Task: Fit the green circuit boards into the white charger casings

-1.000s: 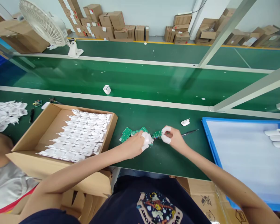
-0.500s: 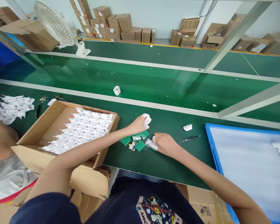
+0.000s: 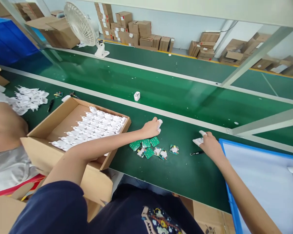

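Observation:
My left hand [image 3: 151,128], white covers on its fingertips, hovers just above the green circuit boards [image 3: 148,152] with fingers curled together; whatever lies between them is hidden. Farther right, my right hand [image 3: 208,144] reaches down to the table, its covered thumb and finger closed around a small white plastic part [image 3: 197,141], which blends with the covers. Under that hand lies a black pen-like tool [image 3: 196,153], partly covered. One board with components [image 3: 174,149] sits apart from the little pile.
An open cardboard box [image 3: 75,105] with rows of white plastic parts stands left. Beyond it are a loose white heap [image 3: 31,97] and another person's arm [image 3: 7,126]. A blue-rimmed tray [image 3: 258,169] is at right. A white housing [image 3: 137,96] stands past the rail.
My right hand has left the circuit boards and moved right to the white part by the pen-like tool. My left hand stays near the boards. The camera view has shifted.

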The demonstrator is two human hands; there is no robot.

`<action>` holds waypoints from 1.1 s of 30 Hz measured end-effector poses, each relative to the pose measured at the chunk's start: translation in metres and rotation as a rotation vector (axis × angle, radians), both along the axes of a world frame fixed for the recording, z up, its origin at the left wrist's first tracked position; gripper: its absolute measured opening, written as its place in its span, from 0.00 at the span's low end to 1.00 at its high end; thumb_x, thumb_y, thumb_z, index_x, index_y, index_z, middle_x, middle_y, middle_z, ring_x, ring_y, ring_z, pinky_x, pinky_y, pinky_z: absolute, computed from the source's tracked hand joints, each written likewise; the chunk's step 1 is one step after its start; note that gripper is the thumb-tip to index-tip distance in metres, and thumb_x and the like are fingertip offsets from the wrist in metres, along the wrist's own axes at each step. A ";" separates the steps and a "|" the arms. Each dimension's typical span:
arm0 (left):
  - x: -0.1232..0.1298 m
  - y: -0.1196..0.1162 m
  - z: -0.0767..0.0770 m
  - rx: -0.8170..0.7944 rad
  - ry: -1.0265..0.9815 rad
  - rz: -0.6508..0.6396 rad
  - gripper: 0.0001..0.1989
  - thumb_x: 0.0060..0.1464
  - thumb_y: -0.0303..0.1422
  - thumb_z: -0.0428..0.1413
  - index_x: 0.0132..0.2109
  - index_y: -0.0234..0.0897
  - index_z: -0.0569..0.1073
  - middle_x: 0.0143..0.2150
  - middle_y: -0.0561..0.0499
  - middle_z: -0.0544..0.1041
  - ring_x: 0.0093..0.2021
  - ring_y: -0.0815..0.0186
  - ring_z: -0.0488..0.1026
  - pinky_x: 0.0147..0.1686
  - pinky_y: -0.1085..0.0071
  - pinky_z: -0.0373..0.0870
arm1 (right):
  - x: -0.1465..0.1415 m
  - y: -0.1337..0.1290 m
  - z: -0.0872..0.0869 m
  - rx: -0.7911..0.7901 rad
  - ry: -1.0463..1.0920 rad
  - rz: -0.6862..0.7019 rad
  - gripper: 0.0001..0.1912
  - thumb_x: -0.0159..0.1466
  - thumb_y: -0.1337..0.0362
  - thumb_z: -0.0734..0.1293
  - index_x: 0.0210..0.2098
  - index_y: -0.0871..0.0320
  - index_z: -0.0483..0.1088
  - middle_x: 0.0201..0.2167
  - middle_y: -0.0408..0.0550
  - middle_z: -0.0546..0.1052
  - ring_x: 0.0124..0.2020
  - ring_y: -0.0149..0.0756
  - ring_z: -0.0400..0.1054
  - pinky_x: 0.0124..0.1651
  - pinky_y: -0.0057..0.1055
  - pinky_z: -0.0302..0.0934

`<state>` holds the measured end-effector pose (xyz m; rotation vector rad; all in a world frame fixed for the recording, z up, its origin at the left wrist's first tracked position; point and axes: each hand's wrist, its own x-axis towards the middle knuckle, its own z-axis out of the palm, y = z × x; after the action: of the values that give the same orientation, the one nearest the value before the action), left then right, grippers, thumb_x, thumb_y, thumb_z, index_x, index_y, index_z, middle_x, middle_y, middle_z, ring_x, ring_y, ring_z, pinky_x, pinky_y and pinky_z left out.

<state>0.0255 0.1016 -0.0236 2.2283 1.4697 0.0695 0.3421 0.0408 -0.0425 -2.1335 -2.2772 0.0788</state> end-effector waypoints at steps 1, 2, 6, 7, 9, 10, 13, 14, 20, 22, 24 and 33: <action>0.002 0.002 0.002 0.002 0.009 -0.020 0.16 0.56 0.32 0.51 0.51 0.33 0.66 0.53 0.39 0.64 0.45 0.51 0.74 0.45 0.57 0.69 | 0.005 0.001 -0.005 -0.023 0.029 0.009 0.18 0.64 0.64 0.60 0.48 0.69 0.70 0.45 0.63 0.71 0.41 0.47 0.68 0.41 0.38 0.63; 0.007 0.004 0.003 0.006 0.017 -0.036 0.17 0.56 0.31 0.51 0.52 0.33 0.65 0.53 0.40 0.64 0.45 0.52 0.74 0.45 0.58 0.70 | 0.009 0.001 -0.008 -0.029 0.049 0.023 0.15 0.63 0.66 0.60 0.45 0.67 0.72 0.44 0.60 0.71 0.41 0.45 0.69 0.43 0.36 0.63; 0.038 0.011 0.007 0.025 0.017 -0.096 0.17 0.57 0.32 0.50 0.53 0.33 0.64 0.53 0.39 0.63 0.43 0.52 0.76 0.43 0.59 0.71 | 0.019 0.006 -0.011 0.018 0.084 0.035 0.17 0.61 0.70 0.58 0.45 0.68 0.71 0.46 0.61 0.71 0.42 0.45 0.70 0.45 0.37 0.64; 0.048 0.011 0.008 0.028 0.010 -0.115 0.17 0.57 0.33 0.50 0.53 0.33 0.64 0.53 0.39 0.63 0.43 0.52 0.76 0.42 0.59 0.71 | 0.022 0.008 -0.011 0.027 0.089 0.041 0.18 0.60 0.70 0.57 0.47 0.68 0.70 0.47 0.62 0.71 0.42 0.46 0.70 0.45 0.38 0.65; 0.067 0.012 0.007 0.027 -0.003 -0.150 0.16 0.57 0.33 0.51 0.52 0.33 0.64 0.54 0.39 0.62 0.43 0.52 0.76 0.41 0.59 0.72 | 0.028 0.010 -0.011 0.027 0.104 0.069 0.19 0.59 0.72 0.57 0.47 0.69 0.70 0.48 0.64 0.70 0.42 0.48 0.70 0.46 0.41 0.65; 0.075 0.012 0.007 0.023 -0.006 -0.163 0.16 0.57 0.33 0.51 0.51 0.33 0.64 0.54 0.39 0.62 0.42 0.53 0.77 0.41 0.60 0.72 | 0.031 0.010 -0.012 0.022 0.117 0.087 0.20 0.58 0.72 0.58 0.47 0.69 0.70 0.48 0.64 0.70 0.43 0.49 0.70 0.46 0.41 0.65; 0.091 0.012 0.004 0.003 -0.002 -0.188 0.17 0.56 0.32 0.52 0.52 0.33 0.64 0.53 0.39 0.63 0.42 0.53 0.77 0.39 0.61 0.73 | 0.041 0.007 -0.013 0.022 0.172 0.120 0.20 0.58 0.71 0.58 0.49 0.67 0.69 0.48 0.62 0.70 0.45 0.49 0.70 0.50 0.41 0.65; 0.094 0.012 0.003 -0.001 0.002 -0.193 0.17 0.56 0.32 0.53 0.52 0.33 0.63 0.53 0.39 0.63 0.42 0.53 0.77 0.39 0.61 0.73 | 0.046 0.004 -0.012 0.035 0.193 0.113 0.21 0.58 0.70 0.58 0.50 0.67 0.69 0.49 0.61 0.69 0.47 0.49 0.69 0.52 0.41 0.64; 0.079 0.007 0.017 0.000 0.036 -0.204 0.23 0.54 0.40 0.55 0.53 0.32 0.64 0.61 0.34 0.57 0.43 0.50 0.77 0.41 0.58 0.72 | 0.093 -0.020 0.004 0.162 0.317 -0.088 0.28 0.59 0.62 0.60 0.58 0.63 0.61 0.50 0.60 0.68 0.42 0.45 0.70 0.49 0.41 0.66; 0.062 -0.001 0.028 0.021 0.037 -0.200 0.27 0.56 0.41 0.52 0.59 0.33 0.59 0.64 0.33 0.54 0.48 0.47 0.75 0.43 0.58 0.71 | 0.108 -0.028 0.005 0.180 0.345 -0.147 0.29 0.59 0.60 0.61 0.59 0.63 0.60 0.50 0.60 0.68 0.40 0.44 0.71 0.47 0.42 0.67; 0.039 -0.014 0.042 0.034 0.040 -0.198 0.32 0.57 0.40 0.51 0.64 0.31 0.52 0.65 0.33 0.53 0.52 0.45 0.72 0.43 0.57 0.71 | 0.119 -0.035 -0.001 0.185 0.362 -0.184 0.31 0.57 0.61 0.62 0.59 0.63 0.60 0.49 0.60 0.69 0.39 0.44 0.71 0.47 0.43 0.67; -0.055 -0.101 0.071 0.012 -0.025 -0.078 0.26 0.60 0.39 0.46 0.63 0.40 0.56 0.64 0.42 0.60 0.40 0.61 0.77 0.40 0.66 0.72 | 0.137 -0.048 -0.023 0.220 0.427 -0.236 0.30 0.60 0.56 0.62 0.60 0.61 0.60 0.55 0.59 0.68 0.51 0.46 0.69 0.51 0.41 0.67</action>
<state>-0.0290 0.0010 0.0475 2.2831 1.3718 0.0807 0.4793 -0.0075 -0.0659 -2.0189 -1.7081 0.2406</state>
